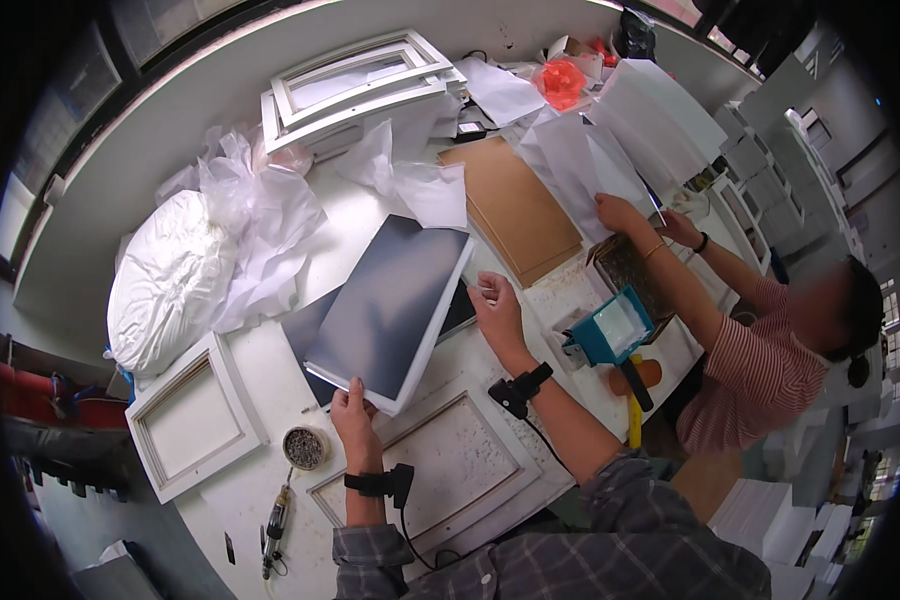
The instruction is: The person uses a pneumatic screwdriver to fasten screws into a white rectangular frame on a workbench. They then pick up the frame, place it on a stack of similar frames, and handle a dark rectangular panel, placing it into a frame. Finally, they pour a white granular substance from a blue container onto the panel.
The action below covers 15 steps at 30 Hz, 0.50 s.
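Note:
My left hand (354, 412) pinches the near corner of a dark glossy panel (385, 300) with a white sheet along its underside. This panel is tilted over another dark panel (310, 325), which shows at its left side. Close to the panel's right edge is my right hand (498, 308), its fingers curled together. Whether they grip a thin piece there is too small to tell. Below both hands lies a white frame (327, 492) with a recessed, dusty centre.
At left are a white frame (155, 480), a round tin of screws (305, 448), a screwdriver-like tool (274, 530) and a white bag (170, 280). Stacked frames (355, 110) and brown boards (520, 215) lie farther back. A co-worker (760, 370) handles a sheet beside a teal lamp (610, 328).

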{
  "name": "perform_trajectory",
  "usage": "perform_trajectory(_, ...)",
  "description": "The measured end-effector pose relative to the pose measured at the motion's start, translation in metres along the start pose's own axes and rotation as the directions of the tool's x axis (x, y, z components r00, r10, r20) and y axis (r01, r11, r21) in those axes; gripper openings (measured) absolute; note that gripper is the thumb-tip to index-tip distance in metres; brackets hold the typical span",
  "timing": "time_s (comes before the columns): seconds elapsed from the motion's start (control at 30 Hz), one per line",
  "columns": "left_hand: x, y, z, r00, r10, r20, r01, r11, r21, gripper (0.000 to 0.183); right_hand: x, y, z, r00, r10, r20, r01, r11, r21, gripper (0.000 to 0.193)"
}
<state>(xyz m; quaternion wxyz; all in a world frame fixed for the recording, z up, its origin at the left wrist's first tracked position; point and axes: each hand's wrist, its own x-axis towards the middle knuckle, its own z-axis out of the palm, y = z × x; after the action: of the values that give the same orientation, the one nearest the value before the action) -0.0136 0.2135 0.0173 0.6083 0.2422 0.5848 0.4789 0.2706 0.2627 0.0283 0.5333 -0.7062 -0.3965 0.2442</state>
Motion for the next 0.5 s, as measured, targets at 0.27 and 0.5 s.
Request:
perform_trajectory(0.27,0.003,0.005,-0.027,1.0,-0.002,-0.005,0.002,0.994,0.11,0.03,0.133,0.047,0.03,0.952,0.139,0.273,-0.137,0.99,-0.027,0.04)
perform_trajectory(0.5,0.015,0.005,-0.044,0.999,-0.005,0.05,0.002,0.998,0.067,0.02,0.142,0.045,0.038,0.916,0.238,0.323,-0.28,0.956,0.089,0.026)
